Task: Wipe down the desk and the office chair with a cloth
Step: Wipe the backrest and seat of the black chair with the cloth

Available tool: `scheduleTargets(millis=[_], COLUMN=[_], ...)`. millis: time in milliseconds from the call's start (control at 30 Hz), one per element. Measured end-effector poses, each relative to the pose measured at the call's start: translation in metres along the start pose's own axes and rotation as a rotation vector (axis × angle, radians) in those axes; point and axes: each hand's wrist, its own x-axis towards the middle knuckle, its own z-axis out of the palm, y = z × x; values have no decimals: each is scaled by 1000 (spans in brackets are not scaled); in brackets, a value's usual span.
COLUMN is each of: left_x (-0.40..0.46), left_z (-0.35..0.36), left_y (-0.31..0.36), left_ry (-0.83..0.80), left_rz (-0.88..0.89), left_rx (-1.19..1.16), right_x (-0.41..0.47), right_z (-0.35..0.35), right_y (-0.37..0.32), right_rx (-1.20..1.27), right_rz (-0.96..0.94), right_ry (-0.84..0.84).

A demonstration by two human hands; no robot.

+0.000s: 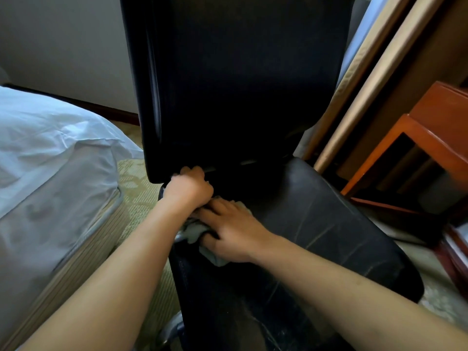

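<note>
A black office chair fills the middle of the view, its tall backrest (238, 79) upright and its worn leather seat (316, 219) below. My left hand (190, 187) grips the lower left corner of the backrest with curled fingers. My right hand (228, 231) lies flat on a grey cloth (195, 233) and presses it onto the left rear part of the seat. Most of the cloth is hidden under that hand.
A bed with white sheets (50, 153) stands close on the left. Gold curtains (374, 79) hang behind the chair on the right, and a red-brown wooden piece of furniture (435, 138) stands at the right edge. Patterned carpet (136, 188) shows between bed and chair.
</note>
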Motion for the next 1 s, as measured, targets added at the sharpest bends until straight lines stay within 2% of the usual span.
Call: scheduleTargets(millis=[100, 267, 367, 533, 767, 1000], left_x=[6, 0, -9, -15, -13, 1], left_z=[8, 18, 26, 31, 42, 48], left_y=[4, 21, 24, 29, 40, 43], left_ry=[14, 2, -26, -58, -85, -115], left_rz=[12, 67, 114, 194, 172, 163], left_rx=[-17, 62, 145, 182, 154, 261], right_x=[2, -8, -17, -9, 8, 3], right_z=[-9, -34, -42, -41, -24, -25], right_y=[37, 162, 193, 172, 113, 112], right_rx=[-39, 3, 29, 13, -18, 14], right_rz=[60, 545, 737, 721, 337, 313], right_ry=[21, 74, 106, 65, -20, 27])
